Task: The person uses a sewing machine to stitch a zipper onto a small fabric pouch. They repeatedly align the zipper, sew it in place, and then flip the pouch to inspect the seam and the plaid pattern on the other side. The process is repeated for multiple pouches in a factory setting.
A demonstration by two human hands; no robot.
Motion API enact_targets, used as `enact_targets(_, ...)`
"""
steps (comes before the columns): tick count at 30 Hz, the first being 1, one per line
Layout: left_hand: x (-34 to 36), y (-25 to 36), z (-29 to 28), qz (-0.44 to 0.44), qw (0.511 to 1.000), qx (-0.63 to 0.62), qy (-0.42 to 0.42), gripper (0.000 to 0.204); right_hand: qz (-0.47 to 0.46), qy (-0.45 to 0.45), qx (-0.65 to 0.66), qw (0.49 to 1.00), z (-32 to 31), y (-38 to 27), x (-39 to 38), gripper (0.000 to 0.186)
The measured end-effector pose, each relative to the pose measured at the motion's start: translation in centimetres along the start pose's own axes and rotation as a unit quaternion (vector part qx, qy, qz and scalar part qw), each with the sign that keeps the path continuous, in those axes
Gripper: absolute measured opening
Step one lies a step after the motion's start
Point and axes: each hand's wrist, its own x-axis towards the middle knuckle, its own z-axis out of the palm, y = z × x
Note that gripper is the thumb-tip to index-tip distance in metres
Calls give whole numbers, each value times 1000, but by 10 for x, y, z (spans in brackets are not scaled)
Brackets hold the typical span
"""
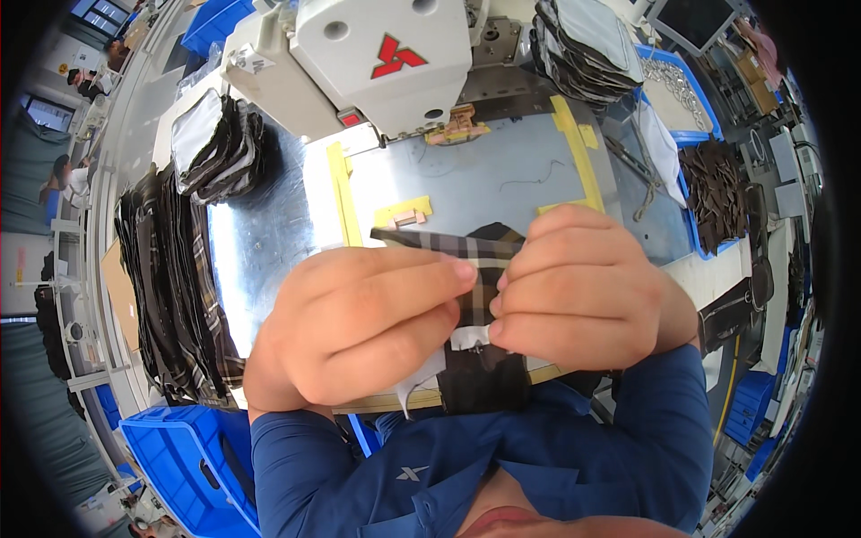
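Note:
Between my two hands is a piece of dark plaid fabric (477,255) with pale stripes, raised over the near edge of the work plate (377,193). My left hand (354,314) pinches it from the left, thumb and fingers pressed together. On its other side my right hand (587,291) pinches the cloth with curled fingers. A small white patch (468,337) shows below the fingertips, and a black cloth part (484,381) hangs under it towards my body. The fingers hide part of the fabric.
A white sewing machine head (381,67) stands beyond the plate, which carries yellow tape (576,148). Stacked plaid pieces (166,278) and lined pieces (215,148) lie left. Right are another stack (587,49), a metal tool (632,166) and brown strips (713,193). A blue crate (175,457) sits lower left.

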Motion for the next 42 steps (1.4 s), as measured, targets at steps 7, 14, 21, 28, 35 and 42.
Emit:
enact_targets(7,5,-17,3,37,991,-129,-25,11,18,11,33,999,1,2,-5,16)
enact_targets(14,-8,-25,15,-268,794,-546,19,37,202,22,86,975,-1,-3,-5,24)
enact_targets(21,-6,-35,22,-96,956,-273,-36,57,262,63,104,957,-1,7,-5,20)
enact_targets(28,-12,-34,24,-59,977,-205,-18,24,234,26,132,963,-1,5,-7,21)
enact_targets(35,-10,-32,29,35,989,-144,-22,31,124,-5,-7,992,-10,-5,3,22)
enact_targets(42,-10,-28,35,17,996,-85,-19,30,54,-33,-118,991,-6,-10,-1,26)
